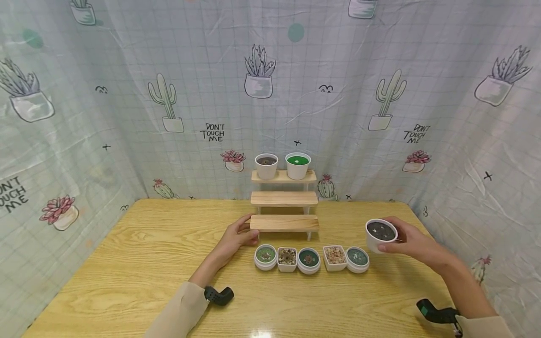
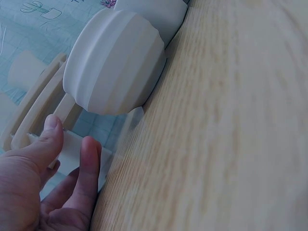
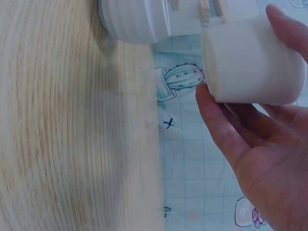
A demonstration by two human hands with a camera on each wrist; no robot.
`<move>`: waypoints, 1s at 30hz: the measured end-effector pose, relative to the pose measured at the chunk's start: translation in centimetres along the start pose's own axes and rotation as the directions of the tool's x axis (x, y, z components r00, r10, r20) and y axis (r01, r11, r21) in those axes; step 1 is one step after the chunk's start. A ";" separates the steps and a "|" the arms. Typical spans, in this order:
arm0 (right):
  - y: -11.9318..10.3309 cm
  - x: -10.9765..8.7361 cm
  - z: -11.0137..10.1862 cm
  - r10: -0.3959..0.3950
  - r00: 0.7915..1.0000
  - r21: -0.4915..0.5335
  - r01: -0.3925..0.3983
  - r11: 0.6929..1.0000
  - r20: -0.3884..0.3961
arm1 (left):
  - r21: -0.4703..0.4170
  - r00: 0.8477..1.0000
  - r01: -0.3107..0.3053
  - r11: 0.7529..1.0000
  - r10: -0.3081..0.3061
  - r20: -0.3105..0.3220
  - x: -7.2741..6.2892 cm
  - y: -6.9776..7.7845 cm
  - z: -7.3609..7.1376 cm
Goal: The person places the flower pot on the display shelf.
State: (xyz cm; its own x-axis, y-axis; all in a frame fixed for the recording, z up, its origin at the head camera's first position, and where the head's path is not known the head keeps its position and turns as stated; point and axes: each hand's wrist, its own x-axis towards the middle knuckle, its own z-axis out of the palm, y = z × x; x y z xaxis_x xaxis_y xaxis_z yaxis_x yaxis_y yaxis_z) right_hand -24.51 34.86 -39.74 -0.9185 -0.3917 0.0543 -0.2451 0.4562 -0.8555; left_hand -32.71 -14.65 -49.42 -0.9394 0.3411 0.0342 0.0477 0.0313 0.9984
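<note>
My right hand (image 1: 416,241) grips a round white pot (image 3: 255,60) with dark, pale-flecked fill, thumb and fingers on opposite sides; it is held up to the right of the pot row. At the left end of the lowest step of a three-tier wooden stand (image 1: 284,223), my left hand (image 1: 236,237) holds the board, thumb in front and fingers partly hidden behind. Two white pots stand on the top tier, one with brown fill (image 1: 266,167), one bright green inside (image 1: 297,166).
Several small pots line the table (image 1: 169,253) before the stand: a round green-filled pot (image 1: 265,257), two square pebble-filled ones, and two round dark-green-filled ones, the rightmost pot (image 1: 357,259) nearest my right hand. A plant-patterned curtain (image 1: 190,94) hangs behind and at both sides.
</note>
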 end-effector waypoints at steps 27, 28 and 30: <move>-2.1 0.7 1.5 -0.047 0.990 -0.010 0.046 0.999 -0.135 | -0.003 1.000 0.001 1.000 -0.001 -0.003 -0.1 0.3 0.0; -2.2 0.7 1.5 -0.043 0.990 -0.013 0.042 0.999 -0.136 | -0.001 1.000 0.002 1.000 -0.002 -0.002 -0.1 0.3 0.0; -2.3 0.7 1.5 -0.035 0.990 -0.015 0.033 0.999 -0.137 | 0.001 1.000 0.004 1.000 -0.004 -0.001 -0.2 0.2 0.1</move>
State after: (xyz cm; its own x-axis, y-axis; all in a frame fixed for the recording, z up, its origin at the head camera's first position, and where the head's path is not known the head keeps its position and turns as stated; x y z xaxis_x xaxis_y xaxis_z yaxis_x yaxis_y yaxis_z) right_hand -24.12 32.39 -38.53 -0.9432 -0.2942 0.1540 -0.2800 0.4551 -0.8453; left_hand -32.52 -14.64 -49.20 -0.9400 0.3399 0.0302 0.0441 0.0333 0.9985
